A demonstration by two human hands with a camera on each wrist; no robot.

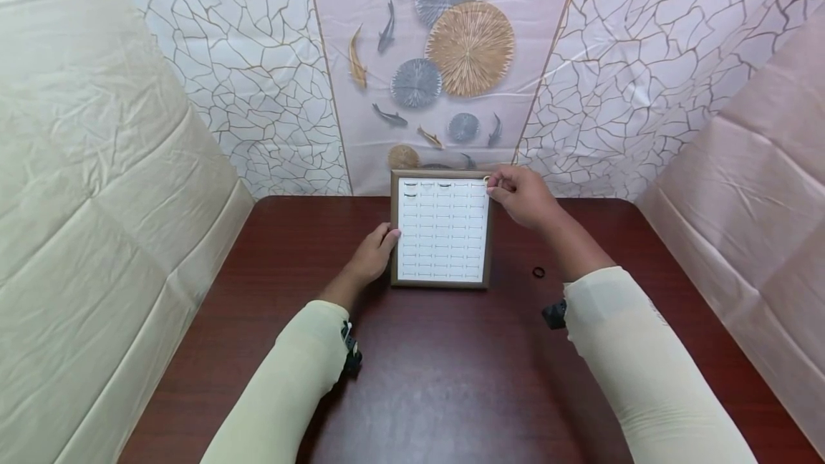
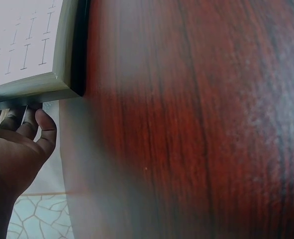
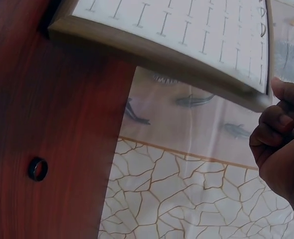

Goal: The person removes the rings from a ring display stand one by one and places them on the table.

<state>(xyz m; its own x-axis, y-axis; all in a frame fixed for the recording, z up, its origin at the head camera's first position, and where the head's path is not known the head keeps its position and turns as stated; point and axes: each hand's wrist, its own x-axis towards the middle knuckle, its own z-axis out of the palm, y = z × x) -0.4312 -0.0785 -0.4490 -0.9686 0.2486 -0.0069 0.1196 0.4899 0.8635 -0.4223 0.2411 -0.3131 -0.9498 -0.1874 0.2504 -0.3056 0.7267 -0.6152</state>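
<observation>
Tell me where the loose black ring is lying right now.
In the head view the black ring lies on the wooden table, right of the ring display tray and just inside the right forearm, touching neither.

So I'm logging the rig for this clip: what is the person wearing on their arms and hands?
Both arms wear long, snug, pale cream sleeves ending at the wrists. The left hand and right hand are bare, no gloves. A small black camera unit is strapped at each wrist: left, right.
</observation>
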